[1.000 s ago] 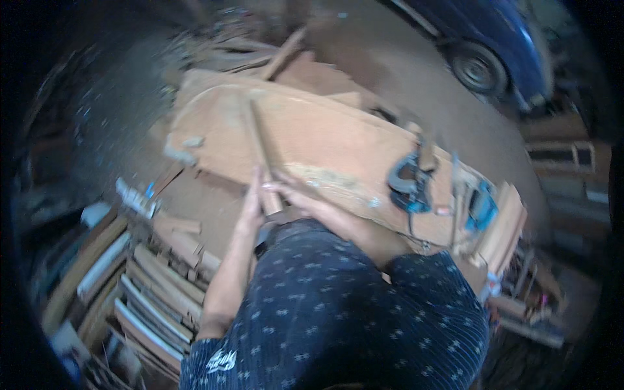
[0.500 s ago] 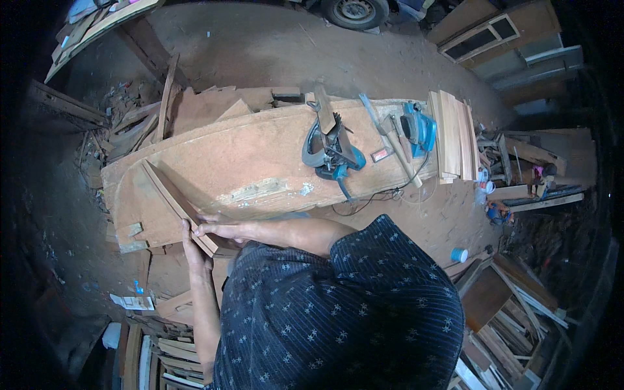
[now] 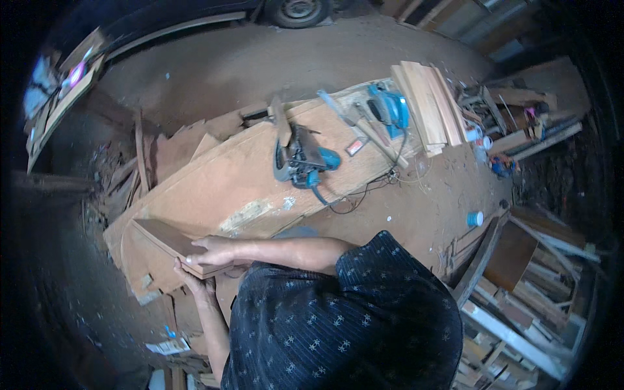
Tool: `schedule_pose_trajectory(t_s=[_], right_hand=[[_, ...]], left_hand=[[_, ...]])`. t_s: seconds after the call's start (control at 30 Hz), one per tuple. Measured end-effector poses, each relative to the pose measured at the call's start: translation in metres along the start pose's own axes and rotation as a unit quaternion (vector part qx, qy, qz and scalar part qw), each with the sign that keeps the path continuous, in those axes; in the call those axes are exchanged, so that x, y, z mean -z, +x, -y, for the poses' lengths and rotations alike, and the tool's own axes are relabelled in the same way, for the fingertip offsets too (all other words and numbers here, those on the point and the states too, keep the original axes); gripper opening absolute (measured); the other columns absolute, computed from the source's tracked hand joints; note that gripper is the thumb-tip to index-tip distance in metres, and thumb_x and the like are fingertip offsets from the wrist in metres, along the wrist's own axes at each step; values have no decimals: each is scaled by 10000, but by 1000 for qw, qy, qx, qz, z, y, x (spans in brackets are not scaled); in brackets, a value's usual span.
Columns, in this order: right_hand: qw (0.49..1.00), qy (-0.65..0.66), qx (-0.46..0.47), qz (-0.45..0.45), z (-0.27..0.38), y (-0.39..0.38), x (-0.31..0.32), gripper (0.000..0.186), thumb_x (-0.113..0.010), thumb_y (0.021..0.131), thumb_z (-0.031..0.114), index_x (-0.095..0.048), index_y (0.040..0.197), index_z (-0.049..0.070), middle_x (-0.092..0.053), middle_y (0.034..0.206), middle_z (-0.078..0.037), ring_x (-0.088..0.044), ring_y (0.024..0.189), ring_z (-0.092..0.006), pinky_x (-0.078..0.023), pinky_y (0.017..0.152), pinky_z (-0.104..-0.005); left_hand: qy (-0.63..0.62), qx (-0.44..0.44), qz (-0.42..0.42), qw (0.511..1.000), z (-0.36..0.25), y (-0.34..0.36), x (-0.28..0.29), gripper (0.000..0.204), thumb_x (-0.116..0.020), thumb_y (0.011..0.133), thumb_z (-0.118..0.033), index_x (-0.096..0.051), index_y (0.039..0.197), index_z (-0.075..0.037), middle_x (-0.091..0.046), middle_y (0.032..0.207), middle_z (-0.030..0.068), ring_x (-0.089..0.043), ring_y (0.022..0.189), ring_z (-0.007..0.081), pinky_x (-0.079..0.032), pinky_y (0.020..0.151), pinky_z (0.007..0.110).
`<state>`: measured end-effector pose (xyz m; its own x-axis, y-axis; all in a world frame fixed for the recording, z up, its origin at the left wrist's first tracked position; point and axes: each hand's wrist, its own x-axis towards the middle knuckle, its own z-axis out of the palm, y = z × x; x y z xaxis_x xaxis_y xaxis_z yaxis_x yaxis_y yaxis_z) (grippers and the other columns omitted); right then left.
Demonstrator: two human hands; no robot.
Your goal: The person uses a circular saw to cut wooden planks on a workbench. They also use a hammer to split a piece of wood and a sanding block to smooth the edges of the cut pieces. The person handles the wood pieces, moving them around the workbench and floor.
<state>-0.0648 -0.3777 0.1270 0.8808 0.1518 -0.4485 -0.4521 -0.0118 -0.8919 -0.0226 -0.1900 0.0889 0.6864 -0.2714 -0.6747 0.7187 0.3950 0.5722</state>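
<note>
A wooden board (image 3: pixel 162 238), or possibly two laid together, slants over the left end of the wooden worktop (image 3: pixel 221 185). My left hand (image 3: pixel 195 279) grips its near end from the outer side, thumb up along the edge. Across that same end lies my right hand (image 3: pixel 214 250), fingers closed over the upper edge. The board's far end reaches down onto or just above the worktop; which, I cannot tell. Mid-worktop sits a blue and black circular saw (image 3: pixel 302 159). Farther right are a blue electric planer (image 3: pixel 390 110), a hammer (image 3: pixel 383 142) and a small red-and-white box (image 3: pixel 356 146).
Several pale planks (image 3: pixel 426 107) are stacked at the worktop's right end. A black cord (image 3: pixel 364 198) loops off the near edge. Scrap wood (image 3: pixel 533 279) piles up at right, beside a small blue-and-white tub (image 3: pixel 475 218). A vehicle wheel (image 3: pixel 299 10) shows at the far side.
The view has turned, so the worktop now slants more. The board has tilted to show more of its broad face, and my right hand has shifted onto its upper edge.
</note>
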Motion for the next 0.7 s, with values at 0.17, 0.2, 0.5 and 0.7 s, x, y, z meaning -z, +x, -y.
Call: schedule_pose_trajectory(t_s=[0.17, 0.2, 0.5, 0.7], right_hand=[[960, 75, 224, -151, 72, -132, 111, 311, -638, 1025, 214, -677, 1271, 27, -748, 1148, -122, -692, 1132, -214, -552, 963, -345], [929, 262, 188, -183, 67, -161, 146, 260, -638, 1025, 245, -711, 1173, 44, -762, 1095, -118, -716, 1049, -200, -556, 950, -356], [710, -253, -135, -643, -238, -282, 397, 571, -682, 855, 211, -585, 1317, -111, -605, 1362, -283, -674, 1123, -384, -554, 934, -414], [664, -407, -409, -475, -335, -308, 415, 752, -677, 807, 207, -412, 1418, -143, -563, 1344, -350, -547, 1266, -437, -429, 1102, -465]], left_hand=[[24, -30, -1, 999, 2, 21, -2, 771, -558, 942, -633, -422, 1480, -98, -550, 1376, 115, -540, 1288, 277, -499, 1035, 458], [30, -41, 6, 999, -1, 23, -4, 767, -555, 946, -634, -423, 1477, -97, -546, 1379, 116, -537, 1289, 277, -495, 1040, 457], [232, 82, -41, 968, 84, 92, 18, 789, -525, 978, -628, -272, 1585, -192, -348, 1596, 147, -501, 1320, 383, -482, 1046, 482], [268, 89, -46, 958, 85, 101, -20, 624, -525, 1015, -506, -390, 1484, -117, -444, 1476, 188, -597, 1163, 377, -562, 929, 453]])
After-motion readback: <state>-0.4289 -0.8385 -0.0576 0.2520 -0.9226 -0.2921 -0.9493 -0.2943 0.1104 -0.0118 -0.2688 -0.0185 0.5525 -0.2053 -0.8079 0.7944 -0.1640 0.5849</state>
